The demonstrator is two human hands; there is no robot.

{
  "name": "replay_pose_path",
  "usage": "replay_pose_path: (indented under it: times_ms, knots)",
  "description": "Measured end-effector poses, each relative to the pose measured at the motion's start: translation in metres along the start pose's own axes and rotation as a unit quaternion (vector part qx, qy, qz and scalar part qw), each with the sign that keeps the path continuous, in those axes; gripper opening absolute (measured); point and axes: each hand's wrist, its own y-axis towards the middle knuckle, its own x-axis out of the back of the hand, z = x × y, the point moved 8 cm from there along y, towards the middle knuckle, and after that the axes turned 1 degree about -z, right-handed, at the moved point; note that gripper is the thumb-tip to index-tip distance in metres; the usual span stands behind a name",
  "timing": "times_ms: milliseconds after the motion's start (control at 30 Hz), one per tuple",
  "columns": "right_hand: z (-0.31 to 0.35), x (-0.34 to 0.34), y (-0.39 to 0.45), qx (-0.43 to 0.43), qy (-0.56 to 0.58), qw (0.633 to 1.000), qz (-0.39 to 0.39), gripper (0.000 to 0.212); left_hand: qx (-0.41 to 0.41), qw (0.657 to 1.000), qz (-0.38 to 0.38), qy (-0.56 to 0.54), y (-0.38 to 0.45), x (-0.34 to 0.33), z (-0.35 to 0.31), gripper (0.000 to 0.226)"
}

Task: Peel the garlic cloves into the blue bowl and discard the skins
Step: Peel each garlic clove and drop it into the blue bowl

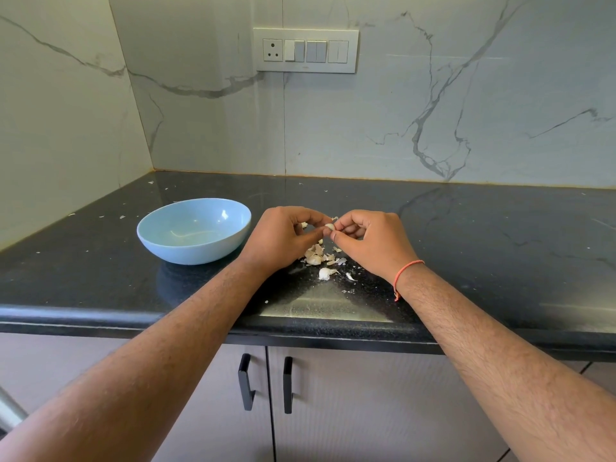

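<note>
A small pale garlic clove (329, 226) is pinched between the fingertips of both hands above the black speckled stone counter (466, 235). The left hand (283, 236) is curled, with thumb and forefinger closed on the clove's left side; the right hand (365, 240) is curled likewise, its fingertips nipping the clove's right end, where a shred of skin is seen sticking up. A thin orange thread bracelet (405, 273) is worn on the right wrist.

Directly beneath the hands, a loose heap of papery white garlic skins and unpeeled cloves (315, 256) is scattered on the counter, with a single whole clove (325, 273) lying just nearer the edge. The round light-blue bowl (195, 230) is set to the left, just beside the left hand; whether anything lies in it cannot be told.

Small white flecks are strewn across the counter. White marble-look wall panels with grey veins (433, 111) are joined at a corner behind, and a white switch plate with a socket (306, 50) is mounted on them. Grey cabinet doors with black handles (266, 383) are seen below the counter. No writing can be read.
</note>
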Motion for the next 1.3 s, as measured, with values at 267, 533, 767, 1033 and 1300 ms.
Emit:
replay_pose_path:
  times_ms: [267,533,767,1033,1300]
  knots:
    - [0.013,0.002,-0.003,0.062,-0.05,0.997,-0.015,0.007,0.01,1.0,-0.019,-0.02,0.0,0.002,0.001,0.015]
    - [0.009,-0.001,0.0,0.034,-0.003,0.999,0.019,0.015,0.037,0.997,-0.003,-0.062,0.002,0.0,0.01,0.017]
    - [-0.001,-0.004,0.001,-0.015,0.088,0.995,0.053,0.015,0.057,0.988,0.021,-0.142,0.003,-0.001,0.013,0.022]
    - [-0.004,-0.005,0.002,-0.027,0.162,0.983,0.079,0.015,0.091,0.962,0.042,-0.254,0.001,-0.002,0.015,0.024]
    - [-0.007,0.001,0.004,-0.023,0.105,0.994,0.027,0.01,0.118,0.941,0.004,-0.316,0.001,0.002,0.02,0.02]
